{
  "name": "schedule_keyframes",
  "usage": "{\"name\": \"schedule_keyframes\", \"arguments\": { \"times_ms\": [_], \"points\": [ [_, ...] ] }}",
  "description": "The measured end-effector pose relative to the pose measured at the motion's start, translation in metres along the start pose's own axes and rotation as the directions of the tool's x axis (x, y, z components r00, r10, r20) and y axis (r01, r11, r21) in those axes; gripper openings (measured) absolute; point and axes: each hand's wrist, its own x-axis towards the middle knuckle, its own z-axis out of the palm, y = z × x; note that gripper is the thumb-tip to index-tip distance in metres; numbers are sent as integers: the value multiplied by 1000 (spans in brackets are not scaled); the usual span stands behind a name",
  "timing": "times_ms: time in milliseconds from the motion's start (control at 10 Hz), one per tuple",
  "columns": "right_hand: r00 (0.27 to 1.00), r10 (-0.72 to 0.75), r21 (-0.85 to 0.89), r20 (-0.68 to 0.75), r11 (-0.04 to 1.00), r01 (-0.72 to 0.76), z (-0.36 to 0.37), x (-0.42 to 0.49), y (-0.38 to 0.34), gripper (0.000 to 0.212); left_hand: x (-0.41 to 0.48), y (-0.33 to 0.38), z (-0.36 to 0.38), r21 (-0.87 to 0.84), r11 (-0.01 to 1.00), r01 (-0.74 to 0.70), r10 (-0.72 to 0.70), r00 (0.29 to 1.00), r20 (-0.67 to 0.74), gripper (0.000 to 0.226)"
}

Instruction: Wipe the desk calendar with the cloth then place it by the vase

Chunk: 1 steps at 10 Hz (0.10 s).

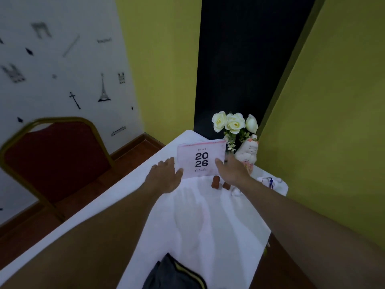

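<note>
At the far end of the bench [208, 226] the calendar [201, 158] stands upright just beside the vase [231, 140] of white flowers. Both hands flank it with fingers spread: the left hand [164, 176] touches its lower left corner, the right hand [232, 170] lies at its right edge, and neither grip is closed on anything. A dark cloth [175, 274] lies at the near edge. Placement looks nearly done; to finish well, ease both hands straight back so the calendar is not tipped, and keep clear of the figurine [249, 151].
</note>
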Motion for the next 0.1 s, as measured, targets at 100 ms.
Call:
{"name": "schedule_keyframes", "arguments": {
  "times_ms": [100],
  "points": [
    [995, -91, -88, -32, 992, 88, -16, -50, -15, 67, -48, 8, -29, 111, 989, -94, 105, 990, -99, 62]
  ]
}}
